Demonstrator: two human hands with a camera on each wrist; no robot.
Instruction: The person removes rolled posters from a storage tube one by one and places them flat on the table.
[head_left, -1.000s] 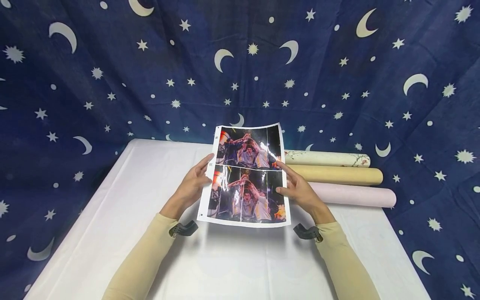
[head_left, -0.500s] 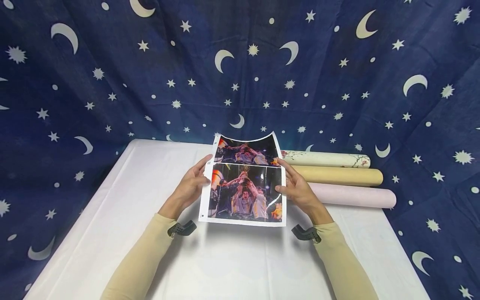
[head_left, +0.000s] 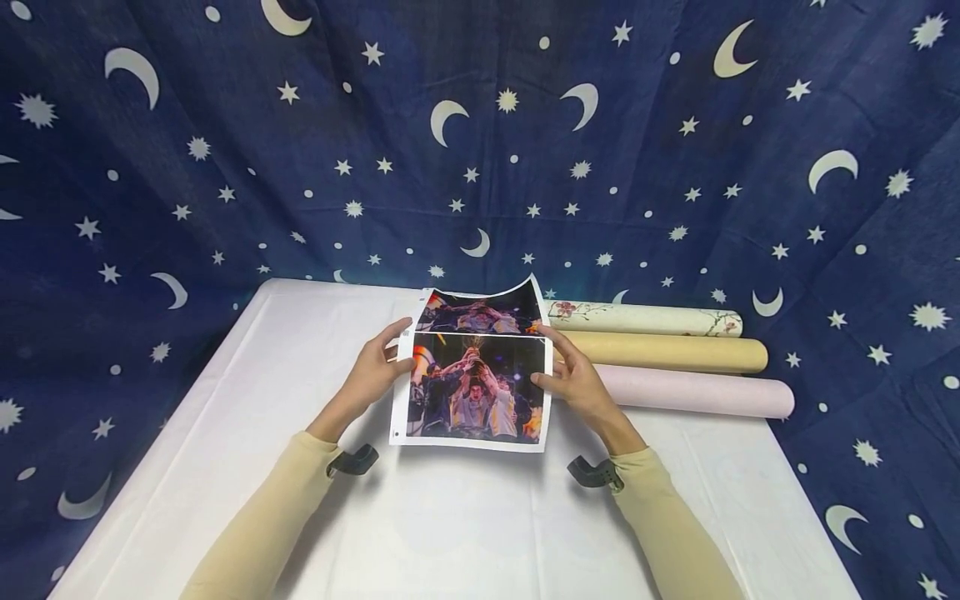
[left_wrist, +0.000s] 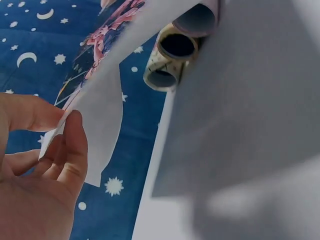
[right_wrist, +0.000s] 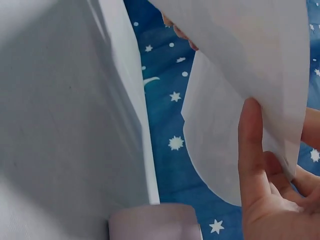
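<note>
A glossy photo sheet [head_left: 476, 392] with white borders carries the same picture twice, one above the other. Its upper half bends back, away from the person. My left hand [head_left: 372, 367] pinches the left border between thumb and fingers; in the left wrist view, thumb and fingertips meet on the paper's edge [left_wrist: 102, 125]. On the opposite side my right hand [head_left: 581, 383] grips the right border, thumb on the front. The right wrist view shows the sheet's plain white back [right_wrist: 250, 55] with fingers behind it. The sheet is held up over the white table [head_left: 465, 533].
Three rolls lie at the table's back right: a floral cream roll [head_left: 652, 318], a yellow roll [head_left: 675, 352] and a pink roll [head_left: 697, 392]. A dark blue cloth [head_left: 480, 167] with moons and stars hangs behind. Black mounts sit at both wrists.
The sheet and both hands have shifted slightly left. Its top half has bent back and down, so the upper picture looks much shorter. Both hands keep hold of its sides.
</note>
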